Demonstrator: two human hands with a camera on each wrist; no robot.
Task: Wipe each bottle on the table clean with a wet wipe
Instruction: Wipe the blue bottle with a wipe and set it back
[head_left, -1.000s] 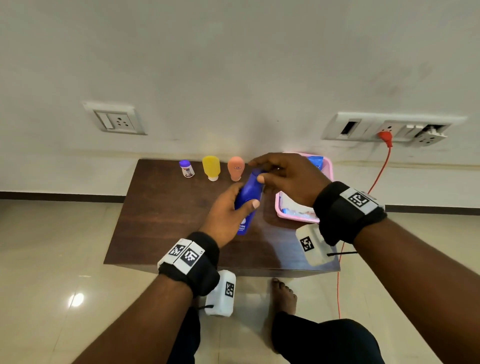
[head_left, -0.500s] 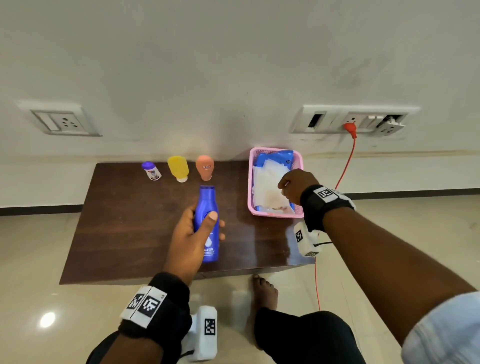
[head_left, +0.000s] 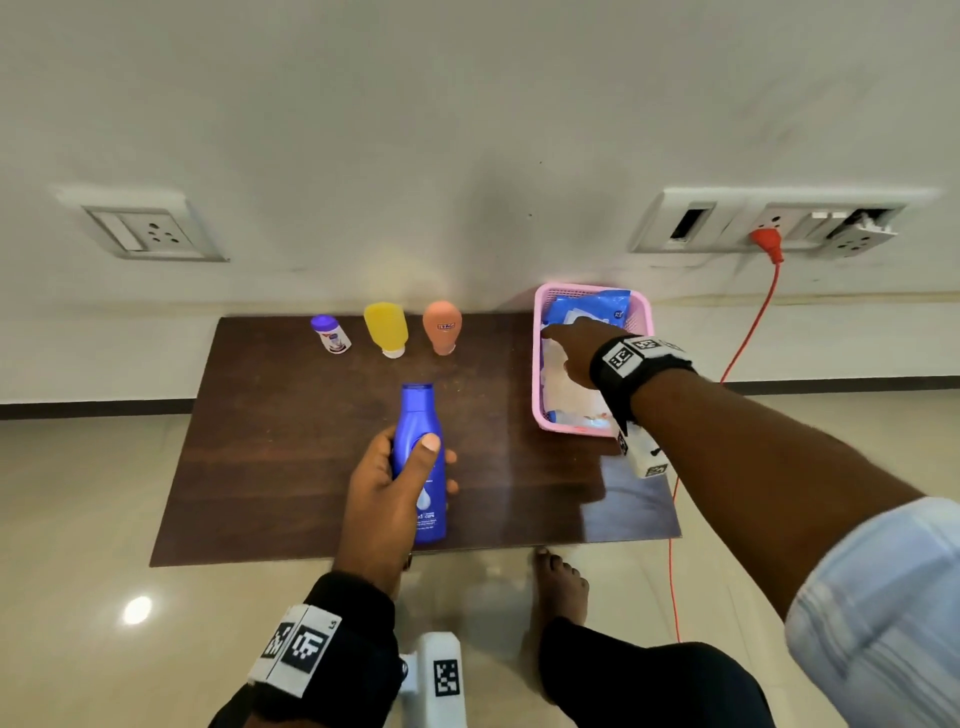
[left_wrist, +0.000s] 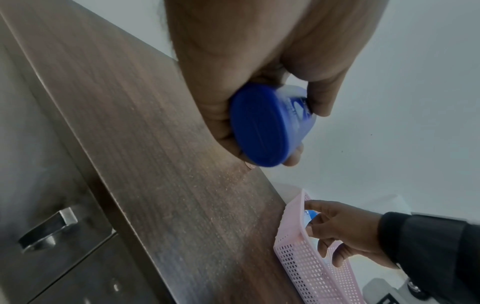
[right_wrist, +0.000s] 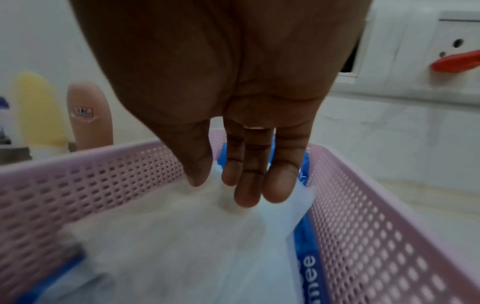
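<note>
The right hand (head_left: 571, 349) has reached deeper into the pink basket (head_left: 537, 374) than half a second ago, its straight, narrowly spread fingers (right_wrist: 249, 185) now touching the white wet wipe (right_wrist: 182, 236) lying on the blue wipes pack (head_left: 589, 309). The left hand (head_left: 387, 499) still grips the blue bottle (head_left: 422, 457) above the brown table (head_left: 291, 441), nearer its front edge. Along the back edge stand an orange bottle (head_left: 442, 326), a yellow bottle (head_left: 386, 328) and a small purple-capped bottle (head_left: 330, 333), well apart from both hands.

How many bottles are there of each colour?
Blue bottle: 1
Yellow bottle: 1
Orange bottle: 1
White bottle with purple cap: 1
Total: 4
</note>
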